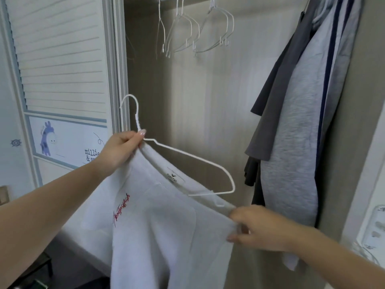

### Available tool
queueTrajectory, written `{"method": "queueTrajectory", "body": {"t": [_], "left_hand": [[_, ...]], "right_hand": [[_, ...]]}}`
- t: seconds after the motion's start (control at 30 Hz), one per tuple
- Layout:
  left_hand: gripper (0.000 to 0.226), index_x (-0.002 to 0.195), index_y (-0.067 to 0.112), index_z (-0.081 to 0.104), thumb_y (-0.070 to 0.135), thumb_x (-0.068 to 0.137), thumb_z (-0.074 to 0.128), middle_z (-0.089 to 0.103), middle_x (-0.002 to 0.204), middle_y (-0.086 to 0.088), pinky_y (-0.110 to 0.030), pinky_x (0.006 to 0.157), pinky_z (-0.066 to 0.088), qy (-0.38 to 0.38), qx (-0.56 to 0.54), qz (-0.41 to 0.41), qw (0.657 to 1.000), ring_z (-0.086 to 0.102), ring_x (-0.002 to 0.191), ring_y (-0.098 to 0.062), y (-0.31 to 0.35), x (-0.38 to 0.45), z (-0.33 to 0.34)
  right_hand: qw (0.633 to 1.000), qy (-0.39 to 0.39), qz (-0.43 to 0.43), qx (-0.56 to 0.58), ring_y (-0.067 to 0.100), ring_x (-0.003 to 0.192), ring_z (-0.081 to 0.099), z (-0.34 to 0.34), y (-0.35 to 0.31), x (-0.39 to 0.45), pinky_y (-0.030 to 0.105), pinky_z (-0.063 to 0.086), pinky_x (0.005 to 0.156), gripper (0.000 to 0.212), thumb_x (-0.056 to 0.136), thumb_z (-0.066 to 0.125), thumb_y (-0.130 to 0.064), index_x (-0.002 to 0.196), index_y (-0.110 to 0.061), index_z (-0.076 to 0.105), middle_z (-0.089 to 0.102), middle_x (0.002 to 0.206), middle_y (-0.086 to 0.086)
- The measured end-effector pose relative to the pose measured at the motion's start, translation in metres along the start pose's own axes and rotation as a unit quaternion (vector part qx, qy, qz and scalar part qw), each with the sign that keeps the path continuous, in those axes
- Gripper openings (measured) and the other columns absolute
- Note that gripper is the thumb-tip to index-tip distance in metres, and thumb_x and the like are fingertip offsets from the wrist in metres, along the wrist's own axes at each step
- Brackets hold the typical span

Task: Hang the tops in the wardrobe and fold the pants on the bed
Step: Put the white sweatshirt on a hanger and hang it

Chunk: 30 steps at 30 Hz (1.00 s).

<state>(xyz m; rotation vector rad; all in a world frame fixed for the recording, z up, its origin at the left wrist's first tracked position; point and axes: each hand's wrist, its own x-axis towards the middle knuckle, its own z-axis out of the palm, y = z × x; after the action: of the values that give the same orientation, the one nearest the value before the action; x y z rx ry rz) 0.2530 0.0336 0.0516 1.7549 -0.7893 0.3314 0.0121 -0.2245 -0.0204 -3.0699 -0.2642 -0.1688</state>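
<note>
A white top (166,230) with red script on its chest hangs between my hands in front of the open wardrobe (198,97). A white wire hanger (193,158) is partly inside its neck opening, with the right arm of the hanger still outside the cloth. My left hand (120,149) pinches the hanger's neck together with the collar's left side. My right hand (256,226) grips the collar's right edge and pulls it taut. The pants and the bed are out of view.
Several empty wire hangers (187,32) hang from the rail at the top. Dark grey, light grey and navy garments (295,122) hang at the wardrobe's right. A louvred door (62,59) with a cartoon sticker stands to the left.
</note>
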Motion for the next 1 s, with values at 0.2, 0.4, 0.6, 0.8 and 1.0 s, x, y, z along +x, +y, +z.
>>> {"method": "queueTrajectory", "body": {"t": [0.2,0.4,0.6,0.8,1.0], "left_hand": [[0.055,0.064,0.003,0.046,0.051,0.089,0.054,0.045,0.065,-0.018,-0.03,0.061,0.033,-0.021,0.109,0.043,0.993,0.042,0.059,-0.014,-0.021,-0.007,0.012],[0.032,0.061,0.017,0.059,0.035,0.088,0.063,0.053,0.06,0.0,-0.013,0.055,0.033,-0.083,0.13,0.167,0.974,0.048,0.06,-0.008,0.011,-0.021,0.062],[0.025,0.061,0.036,0.057,0.038,0.083,0.069,0.059,0.061,0.018,-0.012,0.052,0.036,-0.087,0.087,0.192,0.974,0.051,0.056,-0.002,0.039,-0.023,0.093],[0.023,0.067,0.047,0.059,0.036,0.087,0.064,0.062,0.07,0.026,-0.008,0.061,0.039,-0.127,0.088,0.198,0.968,0.057,0.069,0.002,0.033,-0.026,0.079],[0.006,0.087,0.043,0.067,0.044,0.086,0.06,0.063,0.082,0.027,-0.004,0.061,0.038,-0.123,0.143,0.159,0.969,0.055,0.077,0.012,0.011,-0.024,0.054]], "right_hand": [[0.994,0.046,-0.011,-0.099,0.004,0.085,0.053,-0.047,0.017,-0.016,0.029,0.046,0.075,0.035,0.088,0.043,-0.059,0.089,-0.027,0.056,0.055,0.091,-0.015],[0.995,0.059,-0.017,-0.085,0.004,0.093,0.055,-0.066,0.002,0.004,0.032,0.047,0.081,0.029,0.092,0.049,-0.045,0.098,-0.021,0.065,0.061,0.104,-0.01],[0.994,0.06,0.007,-0.092,0.009,0.069,0.049,-0.07,-0.005,0.017,0.035,0.043,0.065,0.028,0.089,0.055,-0.04,0.07,-0.019,0.056,0.053,0.077,-0.005],[0.993,0.077,-0.004,-0.085,0.01,0.069,0.053,-0.071,0.004,0.001,0.032,0.044,0.065,0.028,0.087,0.055,-0.04,0.072,-0.017,0.058,0.053,0.075,-0.009],[0.992,0.091,0.026,-0.078,0.011,0.075,0.056,-0.072,0.032,-0.019,0.033,0.044,0.071,0.03,0.089,0.059,-0.041,0.077,-0.013,0.06,0.058,0.081,-0.007]]}}
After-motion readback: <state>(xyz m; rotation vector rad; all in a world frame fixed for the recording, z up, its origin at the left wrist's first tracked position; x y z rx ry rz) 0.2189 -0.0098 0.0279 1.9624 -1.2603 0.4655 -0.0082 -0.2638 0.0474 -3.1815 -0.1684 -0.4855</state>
